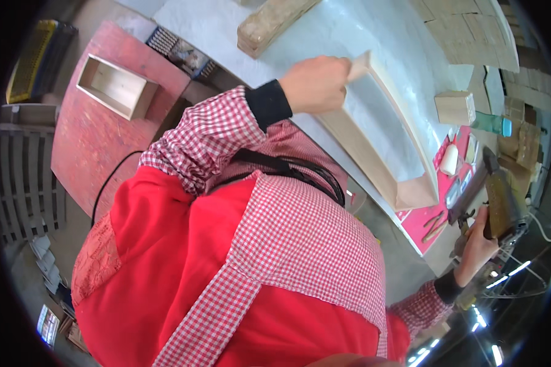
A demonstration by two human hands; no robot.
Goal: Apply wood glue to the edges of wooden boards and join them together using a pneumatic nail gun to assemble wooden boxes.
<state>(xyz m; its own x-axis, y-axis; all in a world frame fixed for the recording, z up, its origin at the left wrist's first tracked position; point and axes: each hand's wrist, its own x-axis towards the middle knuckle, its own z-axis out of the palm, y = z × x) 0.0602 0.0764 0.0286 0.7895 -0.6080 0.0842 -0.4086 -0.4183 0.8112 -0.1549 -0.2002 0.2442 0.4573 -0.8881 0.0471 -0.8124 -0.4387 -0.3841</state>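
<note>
A long rectangular pale wood frame (362,150) stands on the whitish worktop (404,37), and the worktop's surface shows through its middle. My left hand (317,84) is closed over the frame's far left corner, thumb and fingers pinching the wood. Off to the right, beyond the table edge, my right hand (476,248) grips a dark, yellowish-brown nail gun (501,202) by its handle. The gun is held up in the air, apart from the frame. Part of my right fingers is hidden behind the tool.
On a worn red table (86,147) at left sits an open wooden box (142,103). Wooden strips (257,40) lie at the back of the worktop. To the right are a wood block (455,108), a green bottle (488,124), a white glue bottle (449,160) and stacked boards (471,37).
</note>
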